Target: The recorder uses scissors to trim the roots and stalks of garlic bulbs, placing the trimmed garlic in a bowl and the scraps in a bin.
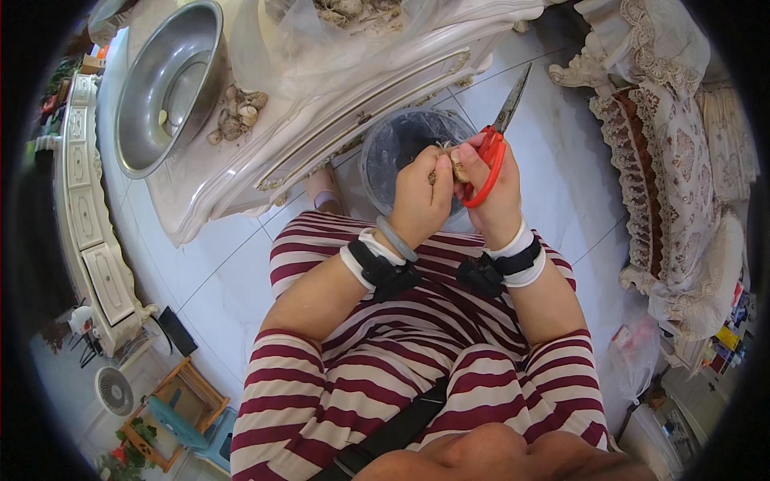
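Note:
My left hand (423, 183) and my right hand (496, 186) meet above a bin lined with clear plastic (376, 162). Between their fingers is a garlic bulb (460, 166) with its dry roots showing; both hands grip it. Red-handled scissors (493, 144) also hang on my right hand, their blades pointing up and away. On the table edge lies a small heap of garlic cloves (231, 123). A steel basin (135, 114) beside it holds a pale peeled clove (163, 116). Farther back, a clear plastic bag (264, 60) holds garlic bulbs and dry skins (361, 12).
The carved cream table (301, 147) stands in front of me, with its drawer side near the bin. A lace-covered sofa (668, 180) is at the right, a plastic bag (634, 355) on the floor below it. A long white cabinet (87, 210) and a fan (113, 391) are at the left.

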`<state>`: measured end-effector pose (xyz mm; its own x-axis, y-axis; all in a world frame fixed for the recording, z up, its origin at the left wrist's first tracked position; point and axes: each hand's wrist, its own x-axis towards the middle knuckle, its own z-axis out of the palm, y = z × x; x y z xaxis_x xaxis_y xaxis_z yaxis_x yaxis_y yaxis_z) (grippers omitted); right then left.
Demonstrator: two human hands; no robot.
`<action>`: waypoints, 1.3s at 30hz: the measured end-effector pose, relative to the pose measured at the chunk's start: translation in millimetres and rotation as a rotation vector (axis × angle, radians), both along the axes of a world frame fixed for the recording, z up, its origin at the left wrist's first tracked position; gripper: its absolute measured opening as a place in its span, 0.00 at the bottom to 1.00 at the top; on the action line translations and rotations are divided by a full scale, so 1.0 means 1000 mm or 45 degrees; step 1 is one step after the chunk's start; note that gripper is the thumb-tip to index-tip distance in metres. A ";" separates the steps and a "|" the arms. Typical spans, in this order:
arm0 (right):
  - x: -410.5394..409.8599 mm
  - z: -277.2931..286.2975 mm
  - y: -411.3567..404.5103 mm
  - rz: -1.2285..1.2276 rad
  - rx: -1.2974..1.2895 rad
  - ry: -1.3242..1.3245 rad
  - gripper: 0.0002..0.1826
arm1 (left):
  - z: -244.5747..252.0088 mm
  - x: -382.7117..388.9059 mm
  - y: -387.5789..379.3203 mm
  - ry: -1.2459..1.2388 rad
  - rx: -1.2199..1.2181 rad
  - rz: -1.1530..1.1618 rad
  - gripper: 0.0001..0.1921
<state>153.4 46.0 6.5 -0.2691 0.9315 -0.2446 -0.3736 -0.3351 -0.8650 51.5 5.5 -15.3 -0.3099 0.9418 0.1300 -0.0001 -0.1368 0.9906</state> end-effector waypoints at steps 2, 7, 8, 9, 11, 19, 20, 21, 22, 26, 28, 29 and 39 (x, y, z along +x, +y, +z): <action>0.005 0.000 0.005 0.079 -0.040 0.054 0.11 | 0.003 -0.002 0.001 0.100 0.017 0.042 0.10; 0.021 0.002 0.018 0.232 -0.052 0.234 0.11 | 0.005 -0.010 0.006 0.381 -0.014 0.105 0.10; 0.021 0.005 0.018 0.232 -0.050 0.160 0.11 | 0.004 -0.012 0.005 0.407 -0.078 0.119 0.09; 0.022 0.006 0.018 0.230 -0.048 0.085 0.11 | 0.004 -0.013 0.004 0.432 -0.140 0.131 0.09; 0.023 0.007 0.018 0.216 -0.057 0.064 0.11 | 0.003 -0.018 0.005 0.552 -0.199 0.066 0.08; 0.023 0.005 0.021 0.194 -0.151 0.052 0.10 | -0.006 -0.020 0.003 1.073 -0.085 0.059 0.15; 0.019 0.005 0.019 0.163 -0.167 0.003 0.10 | -0.002 -0.020 0.006 0.919 0.083 0.055 0.18; 0.018 0.005 0.018 0.129 -0.183 -0.049 0.10 | 0.005 -0.020 0.010 0.758 0.250 0.047 0.21; 0.018 0.003 0.018 0.126 -0.182 -0.050 0.10 | 0.010 -0.022 0.012 0.757 0.251 0.045 0.21; 0.022 -0.013 0.016 0.127 -0.112 -0.052 0.09 | 0.017 -0.029 0.014 0.886 0.564 -0.213 0.20; 0.021 -0.017 0.015 0.149 -0.084 -0.078 0.08 | 0.017 -0.029 0.014 0.891 0.595 -0.215 0.20; 0.018 -0.017 0.013 0.127 -0.083 -0.049 0.08 | 0.017 -0.028 0.015 0.897 0.595 -0.212 0.19; 0.010 -0.008 0.007 0.066 -0.132 -0.096 0.12 | 0.005 -0.027 0.013 0.272 0.047 -0.171 0.09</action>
